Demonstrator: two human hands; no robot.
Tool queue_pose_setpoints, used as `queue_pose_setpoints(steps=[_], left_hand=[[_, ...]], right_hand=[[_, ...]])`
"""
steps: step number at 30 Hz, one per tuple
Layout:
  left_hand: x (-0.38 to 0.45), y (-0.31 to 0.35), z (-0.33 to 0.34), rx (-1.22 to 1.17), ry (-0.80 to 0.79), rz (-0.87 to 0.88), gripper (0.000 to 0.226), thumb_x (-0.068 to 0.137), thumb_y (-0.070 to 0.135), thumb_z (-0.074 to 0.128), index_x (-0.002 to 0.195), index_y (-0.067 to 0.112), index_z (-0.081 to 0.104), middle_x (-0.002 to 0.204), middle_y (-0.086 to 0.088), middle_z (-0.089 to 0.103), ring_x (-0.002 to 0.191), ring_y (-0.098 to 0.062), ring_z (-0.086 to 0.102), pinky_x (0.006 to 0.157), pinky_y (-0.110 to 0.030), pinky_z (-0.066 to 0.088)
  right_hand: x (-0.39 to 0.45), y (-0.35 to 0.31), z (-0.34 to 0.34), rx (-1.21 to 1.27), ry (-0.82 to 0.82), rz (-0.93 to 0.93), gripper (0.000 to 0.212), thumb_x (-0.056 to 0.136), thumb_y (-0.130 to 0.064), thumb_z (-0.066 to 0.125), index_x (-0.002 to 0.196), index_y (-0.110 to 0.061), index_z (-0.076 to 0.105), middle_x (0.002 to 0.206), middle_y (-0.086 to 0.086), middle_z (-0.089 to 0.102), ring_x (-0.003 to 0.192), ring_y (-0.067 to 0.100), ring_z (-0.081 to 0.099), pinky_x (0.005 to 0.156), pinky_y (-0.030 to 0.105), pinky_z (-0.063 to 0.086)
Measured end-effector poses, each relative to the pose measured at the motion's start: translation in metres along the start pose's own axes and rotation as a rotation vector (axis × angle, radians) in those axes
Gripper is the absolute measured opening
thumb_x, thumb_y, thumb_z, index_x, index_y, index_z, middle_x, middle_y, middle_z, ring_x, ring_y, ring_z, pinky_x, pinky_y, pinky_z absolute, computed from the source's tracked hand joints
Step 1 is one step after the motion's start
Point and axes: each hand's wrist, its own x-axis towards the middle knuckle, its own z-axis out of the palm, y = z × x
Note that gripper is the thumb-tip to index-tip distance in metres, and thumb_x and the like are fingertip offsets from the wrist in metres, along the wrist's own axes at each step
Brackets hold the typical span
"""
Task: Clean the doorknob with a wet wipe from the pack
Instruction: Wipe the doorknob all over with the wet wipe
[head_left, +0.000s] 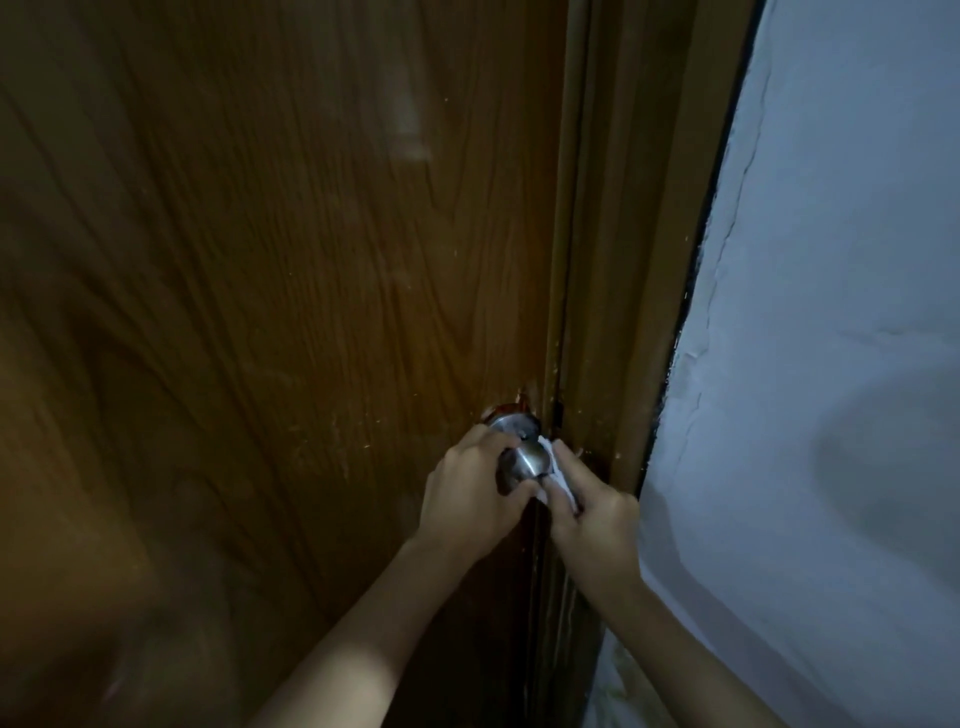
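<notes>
Wooden door (285, 260), frame (639, 260), pale wall (831, 260)

The door (291, 291) in front of me carries everything here. It is brown wood with a strong grain, dim in this light, with pale scuffs and flecks near its right edge. A round metal plate (511, 423) sits flat against it close to that edge, and the metal doorknob (524, 460) stands out from the plate. The wood around the plate's top looks chipped and reddish. The door's right edge meets the brown frame (623, 312), and beyond the frame is a pale, cracked wall (831, 260).
</notes>
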Motion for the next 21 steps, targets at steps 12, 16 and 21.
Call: queue_pose_setpoints(steps=[12, 16, 21], left_hand=[[-0.001, -0.001, 0.001, -0.004, -0.014, 0.01, 0.043, 0.078, 0.025, 0.068, 0.118, 0.024, 0.053, 0.113, 0.006, 0.054, 0.083, -0.002, 0.047, 0.069, -0.013, 0.042], [-0.002, -0.001, 0.002, 0.001, 0.001, 0.007, 0.04, 0.079, 0.025, 0.066, 0.117, 0.022, 0.054, 0.11, 0.004, 0.056, 0.08, -0.004, 0.047, 0.066, -0.012, 0.039], [-0.002, -0.002, 0.004, 0.007, 0.003, -0.006, 0.044, 0.077, 0.026, 0.068, 0.118, 0.023, 0.053, 0.114, 0.006, 0.054, 0.086, -0.004, 0.051, 0.073, -0.017, 0.047]], right_hand=[[0.001, -0.012, 0.0, -0.02, -0.06, -0.154, 0.039, 0.078, 0.007, 0.058, 0.116, -0.001, 0.059, 0.106, 0.017, 0.069, 0.092, 0.012, 0.066, 0.082, -0.002, 0.041], [0.007, -0.016, 0.008, -0.014, -0.045, -0.068, 0.044, 0.083, 0.006, 0.051, 0.126, -0.003, 0.05, 0.106, 0.019, 0.069, 0.088, 0.021, 0.069, 0.081, 0.008, 0.047], [0.0, -0.012, 0.0, 0.004, 0.02, -0.011, 0.04, 0.082, 0.002, 0.061, 0.121, -0.006, 0.056, 0.085, -0.001, 0.07, 0.069, -0.008, 0.062, 0.06, -0.004, 0.042]])
